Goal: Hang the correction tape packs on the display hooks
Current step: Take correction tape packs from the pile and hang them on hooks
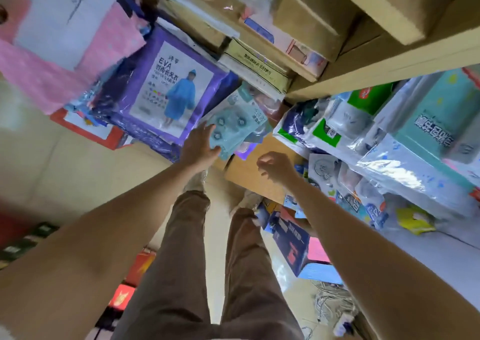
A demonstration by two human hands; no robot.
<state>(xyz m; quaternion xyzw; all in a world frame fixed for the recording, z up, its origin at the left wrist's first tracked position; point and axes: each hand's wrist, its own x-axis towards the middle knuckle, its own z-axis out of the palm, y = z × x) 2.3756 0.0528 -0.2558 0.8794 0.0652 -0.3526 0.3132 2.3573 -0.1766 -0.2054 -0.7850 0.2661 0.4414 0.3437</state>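
Teal packs (235, 124), blurred, behind left grip (200, 147)

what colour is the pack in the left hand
Light teal pack, gripped by the left hand; head view.

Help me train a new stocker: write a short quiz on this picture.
1. True or false: the left hand grips the packs.
2. The right hand is: A) gripping a hook; B) empty, fingers loosely curled; C) holding scissors.
3. Fill in: the raincoat pack beside the packs has a ____ border.

Key: 1 true; 2 B; 3 purple.
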